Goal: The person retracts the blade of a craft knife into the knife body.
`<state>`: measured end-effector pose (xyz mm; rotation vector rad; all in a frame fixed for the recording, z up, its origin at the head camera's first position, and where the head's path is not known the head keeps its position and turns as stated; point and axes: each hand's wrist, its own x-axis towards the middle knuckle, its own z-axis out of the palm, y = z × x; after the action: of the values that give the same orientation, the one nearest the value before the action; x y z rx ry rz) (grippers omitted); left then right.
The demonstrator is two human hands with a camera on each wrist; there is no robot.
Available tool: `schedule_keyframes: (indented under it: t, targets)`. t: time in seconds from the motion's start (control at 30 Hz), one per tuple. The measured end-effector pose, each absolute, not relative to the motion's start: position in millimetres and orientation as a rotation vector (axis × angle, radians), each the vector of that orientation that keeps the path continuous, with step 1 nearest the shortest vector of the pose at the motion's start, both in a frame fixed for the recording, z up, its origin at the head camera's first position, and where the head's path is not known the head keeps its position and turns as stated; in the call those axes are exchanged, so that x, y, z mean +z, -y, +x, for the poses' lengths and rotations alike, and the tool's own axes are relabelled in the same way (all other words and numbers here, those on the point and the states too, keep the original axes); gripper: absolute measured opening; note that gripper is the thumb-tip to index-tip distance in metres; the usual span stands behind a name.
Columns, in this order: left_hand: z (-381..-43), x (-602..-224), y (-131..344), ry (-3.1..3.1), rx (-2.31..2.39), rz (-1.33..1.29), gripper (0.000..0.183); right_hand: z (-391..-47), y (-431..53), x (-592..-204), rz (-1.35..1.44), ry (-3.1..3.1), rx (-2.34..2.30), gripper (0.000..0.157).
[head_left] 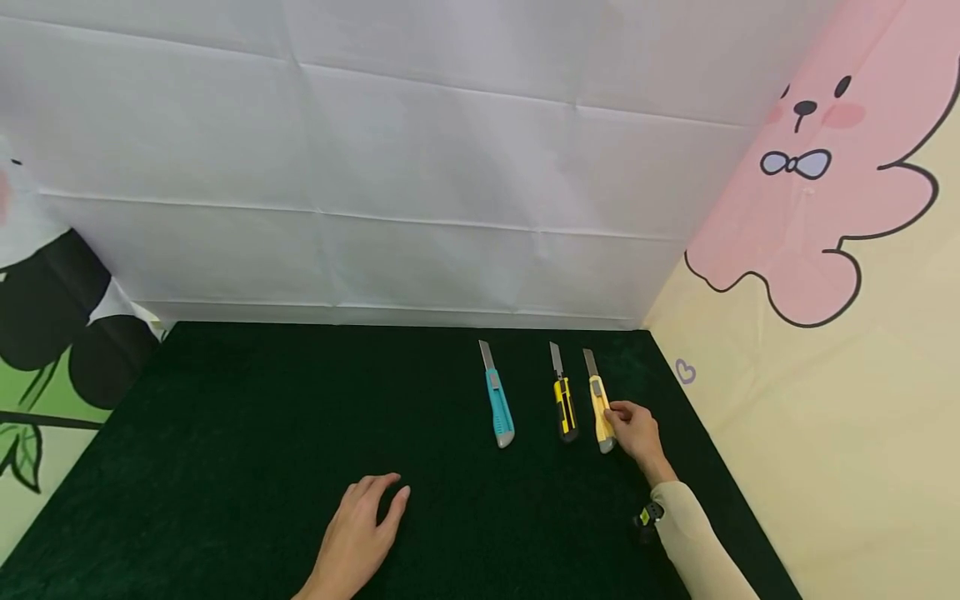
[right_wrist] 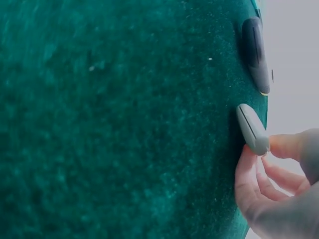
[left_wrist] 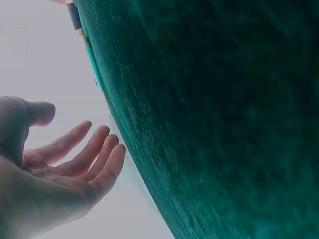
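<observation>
Three utility knives lie side by side on the dark green cloth, blades out and pointing to the far edge. The pale yellow knife (head_left: 600, 408) is farthest right. My right hand (head_left: 639, 437) pinches its handle from the right side, and in the right wrist view the thumb and fingers meet it just behind its grey end cap (right_wrist: 252, 130). Left of it is the black and yellow knife (head_left: 566, 410), then the teal knife (head_left: 498, 407). My left hand (head_left: 356, 533) holds nothing; its relaxed fingers and thumb are spread apart at the near middle of the table.
Green cloth (head_left: 247, 442) covers the table. A white sheet (head_left: 420, 167) stands along the far edge. Cream fabric with a pink bear (head_left: 817, 217) hangs close on the right, and a printed panel (head_left: 45, 333) is on the left.
</observation>
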<state>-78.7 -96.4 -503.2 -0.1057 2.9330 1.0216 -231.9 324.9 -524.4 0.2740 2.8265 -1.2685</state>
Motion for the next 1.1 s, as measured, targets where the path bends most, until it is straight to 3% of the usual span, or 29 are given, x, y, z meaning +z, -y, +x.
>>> schedule_keyframes:
  t: [0.37, 0.6, 1.1]
  targets:
    - [-80, -504, 90, -2.882, 1.078, -0.132, 0.038, -228, -325, -522, 0.357, -2.674, -1.406, 0.037]
    - [-81, -506, 89, -2.867, 1.098, -0.156, 0.037, -227, -325, -520, 0.411, -2.681, -1.465, 0.030]
    - [-81, -507, 90, -2.828, 1.092, -0.177, 0.039, -232, -328, -511, 0.288, -2.631, -1.365, 0.033]
